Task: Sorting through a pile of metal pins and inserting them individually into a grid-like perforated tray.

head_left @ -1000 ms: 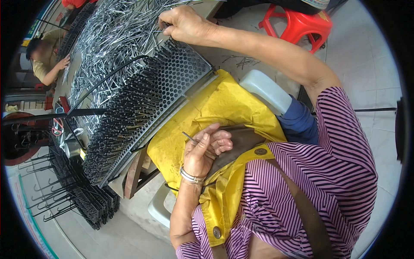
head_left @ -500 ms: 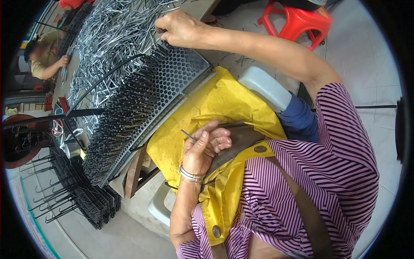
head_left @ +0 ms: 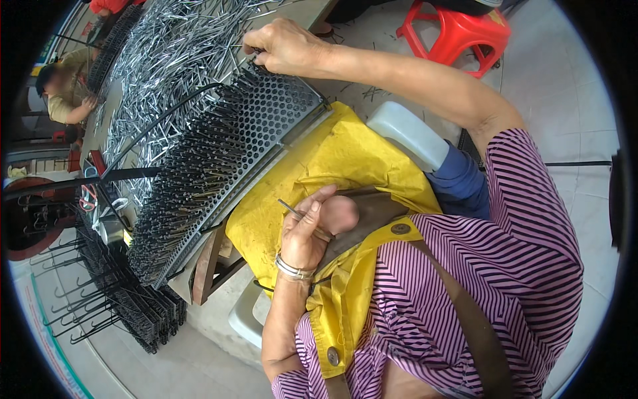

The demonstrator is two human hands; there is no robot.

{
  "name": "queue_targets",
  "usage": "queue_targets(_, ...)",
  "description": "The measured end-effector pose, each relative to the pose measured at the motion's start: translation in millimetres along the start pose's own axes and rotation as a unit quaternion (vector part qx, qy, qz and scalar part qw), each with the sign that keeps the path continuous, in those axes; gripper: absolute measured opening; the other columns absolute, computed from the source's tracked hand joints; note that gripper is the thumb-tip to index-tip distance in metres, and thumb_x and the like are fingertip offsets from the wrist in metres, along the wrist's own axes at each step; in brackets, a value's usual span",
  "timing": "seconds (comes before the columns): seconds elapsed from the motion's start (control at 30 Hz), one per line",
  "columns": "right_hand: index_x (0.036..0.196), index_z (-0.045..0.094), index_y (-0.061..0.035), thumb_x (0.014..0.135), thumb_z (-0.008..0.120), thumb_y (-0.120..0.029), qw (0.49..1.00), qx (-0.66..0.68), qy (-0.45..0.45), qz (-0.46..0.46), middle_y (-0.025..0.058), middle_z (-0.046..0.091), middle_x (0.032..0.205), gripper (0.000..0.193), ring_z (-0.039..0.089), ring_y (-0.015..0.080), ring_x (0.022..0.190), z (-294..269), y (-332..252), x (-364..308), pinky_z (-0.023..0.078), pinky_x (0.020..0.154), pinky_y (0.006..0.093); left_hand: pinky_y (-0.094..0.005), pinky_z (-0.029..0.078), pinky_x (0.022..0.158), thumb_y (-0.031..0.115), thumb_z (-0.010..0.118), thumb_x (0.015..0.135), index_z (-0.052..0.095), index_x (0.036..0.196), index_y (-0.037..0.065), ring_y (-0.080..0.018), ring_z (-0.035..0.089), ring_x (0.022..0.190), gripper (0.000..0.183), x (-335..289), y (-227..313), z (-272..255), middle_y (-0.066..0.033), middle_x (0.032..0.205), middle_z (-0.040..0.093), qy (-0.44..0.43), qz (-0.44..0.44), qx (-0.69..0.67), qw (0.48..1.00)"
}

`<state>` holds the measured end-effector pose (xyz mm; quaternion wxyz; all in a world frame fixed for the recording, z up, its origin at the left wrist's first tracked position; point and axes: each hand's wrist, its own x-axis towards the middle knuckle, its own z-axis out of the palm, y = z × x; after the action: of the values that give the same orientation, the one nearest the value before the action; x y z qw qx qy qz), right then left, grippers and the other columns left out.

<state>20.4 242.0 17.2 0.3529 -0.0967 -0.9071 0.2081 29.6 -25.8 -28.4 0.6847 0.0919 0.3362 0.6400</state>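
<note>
My left hand [head_left: 307, 226] rests over my lap, closed, with a thin metal rod [head_left: 288, 207] pinched at the thumb and sticking out past it. A blur covers part of its fingers. Reaching across to the far end of the black perforated rack [head_left: 282, 106], my right hand [head_left: 287, 48] has its fingertips pinched together just above the rack's top corner. What they grip is hidden. Dark thin rods [head_left: 193, 166] stand packed in the rack's holes over most of its length; the holes nearest its right end show bare.
A big heap of loose silver rods [head_left: 179, 66] covers the table behind the rack. Black hooked racks [head_left: 126, 292] are stacked at lower left. A black bar [head_left: 86, 179] crosses at left. A co-worker [head_left: 70, 93] sits far left. A red stool [head_left: 458, 40] stands at upper right.
My right hand has shifted very slightly to the right and down at the rack's corner. The left hand stays in place with the rod. The co-worker's hand has moved a little.
</note>
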Motion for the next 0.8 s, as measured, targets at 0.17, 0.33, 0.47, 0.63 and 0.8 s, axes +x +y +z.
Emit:
queue_targets(0.17,0.087,0.057,0.0019,0.069,0.062,-0.002,1.000,-0.013,-0.025,0.007,0.0180,0.056,0.062,0.018,0.058,0.0287,0.060,5.9,4.4,-0.7,0.044,0.057,0.0362,-0.0371,0.049,0.075,0.019,0.045,0.088,0.043,0.116,-0.005,-0.0284,0.059,0.083,0.037,0.4,0.5,0.4,-0.0221,0.098,0.057,0.006,-0.003,0.003,1.000)
queue_targets(0.33,0.088,0.057,0.0014,0.073,0.060,-0.005,1.000,-0.017,0.005,-0.006,0.0176,0.057,0.063,0.016,0.058,0.0286,0.057,6.6,7.7,-3.9,0.044,0.054,0.0359,-0.0374,0.049,0.075,0.018,0.045,0.088,0.043,0.116,-0.005,-0.0285,0.059,0.083,0.036,0.7,-0.8,0.9,-0.0223,0.098,0.056,0.007,-0.002,0.000,1.000)
queue_targets(0.47,0.085,0.058,0.0013,0.075,0.059,-0.008,0.998,-0.001,0.049,-0.035,0.0172,0.058,0.066,0.013,0.058,0.0285,0.058,8.2,9.5,-15.3,0.044,0.053,0.0363,-0.0378,0.049,0.075,0.018,0.045,0.088,0.043,0.116,-0.005,-0.0287,0.059,0.083,0.036,-0.4,-2.3,1.9,-0.0226,0.099,0.056,0.006,0.001,-0.002,1.000)
queue_targets(0.63,0.080,0.059,0.0010,0.077,0.058,-0.011,0.996,-0.021,0.077,-0.051,0.0149,0.059,0.068,0.012,0.058,0.0292,0.061,13.9,14.2,-27.2,0.047,0.054,0.0352,-0.0385,0.048,0.075,0.018,0.046,0.088,0.042,0.116,-0.005,-0.0288,0.059,0.084,0.037,0.3,-2.3,0.1,-0.0230,0.099,0.056,0.000,-0.001,-0.002,1.000)
queue_targets(0.8,0.086,0.055,0.0045,0.076,0.060,-0.012,0.974,-0.180,-0.123,0.053,0.0162,0.059,0.074,0.020,0.056,0.0338,0.067,3.1,-10.6,-28.2,0.047,0.060,0.0355,-0.0389,0.048,0.076,0.018,0.047,0.087,0.043,0.116,-0.005,-0.0288,0.058,0.085,0.037,-2.7,1.3,-1.8,-0.0230,0.099,0.056,-0.002,0.004,-0.008,1.000)
